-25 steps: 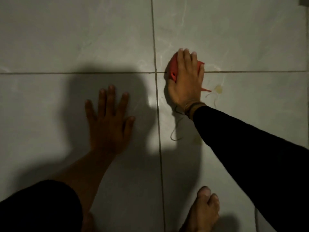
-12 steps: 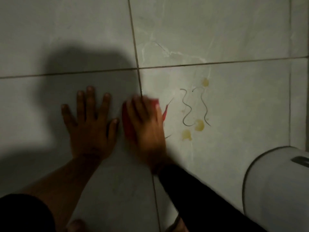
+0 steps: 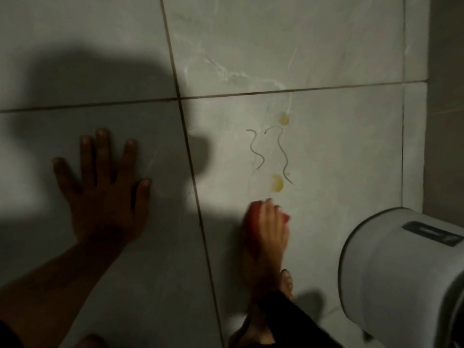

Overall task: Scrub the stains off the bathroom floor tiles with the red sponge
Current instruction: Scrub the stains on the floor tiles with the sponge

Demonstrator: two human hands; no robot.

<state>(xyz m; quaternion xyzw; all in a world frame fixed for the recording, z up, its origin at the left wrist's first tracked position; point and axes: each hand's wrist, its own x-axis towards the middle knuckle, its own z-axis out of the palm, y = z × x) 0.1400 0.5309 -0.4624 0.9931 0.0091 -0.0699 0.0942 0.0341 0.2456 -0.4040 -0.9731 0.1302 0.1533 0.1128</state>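
Head view: two hands, one red sponge (image 3: 253,217), two yellow stains (image 3: 277,183) (image 3: 284,119), two dark squiggly lines (image 3: 256,149) on the floor tiles (image 3: 326,151). Left hand (image 3: 105,197) flat on the tile, fingers spread wide, holding nothing, forearm bare. Right hand (image 3: 270,232) palm-down, clamped over the sponge just below the lower stain; sleeve black. Sponge mostly hidden, motion-blurred. White round bin (image 3: 401,272) cut off at right. A bare foot (image 3: 287,282) partly hidden behind the right arm.

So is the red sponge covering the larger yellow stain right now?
No, the red sponge under the right hand sits just short of the larger yellow stain.
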